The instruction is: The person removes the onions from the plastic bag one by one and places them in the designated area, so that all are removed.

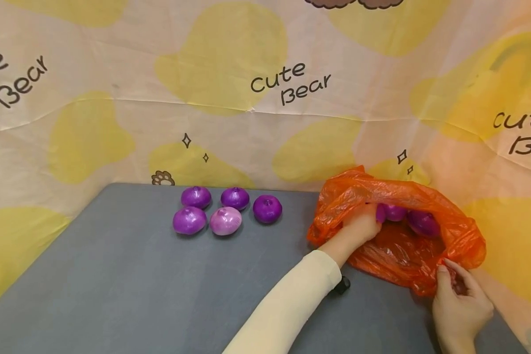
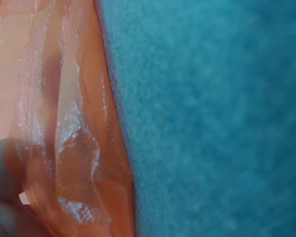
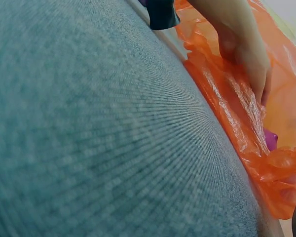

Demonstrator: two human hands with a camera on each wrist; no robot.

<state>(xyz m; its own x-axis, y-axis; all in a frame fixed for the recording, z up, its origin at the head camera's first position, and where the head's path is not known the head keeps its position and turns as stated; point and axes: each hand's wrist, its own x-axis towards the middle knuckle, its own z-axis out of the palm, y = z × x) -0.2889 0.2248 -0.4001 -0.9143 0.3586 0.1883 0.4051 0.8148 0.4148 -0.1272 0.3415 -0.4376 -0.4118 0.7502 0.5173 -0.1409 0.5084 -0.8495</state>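
My left hand [image 1: 361,222] reaches inside an orange plastic bag [image 1: 407,189] at the right of the table. It grips a purple onion [image 1: 381,213], mostly covered by the hand; the bag's upper rim hides the fingertips. Beside it in the bag lie two more purple onions, one lighter [image 1: 395,212] and one darker [image 1: 424,223]. At the bag's near right rim my right hand [image 1: 462,302] pinches the plastic between thumb and fingers. In the right wrist view, the left hand [image 3: 249,61] points down into the bag, above a bit of purple [image 3: 270,139].
Several purple onions [image 1: 190,220] stand grouped toward the back of the grey table [image 1: 128,275]; a paler one [image 1: 225,221] is in front. A small black object [image 1: 342,285] shows by the left sleeve. Patterned cloth [image 1: 230,59] walls in the table's back and sides.
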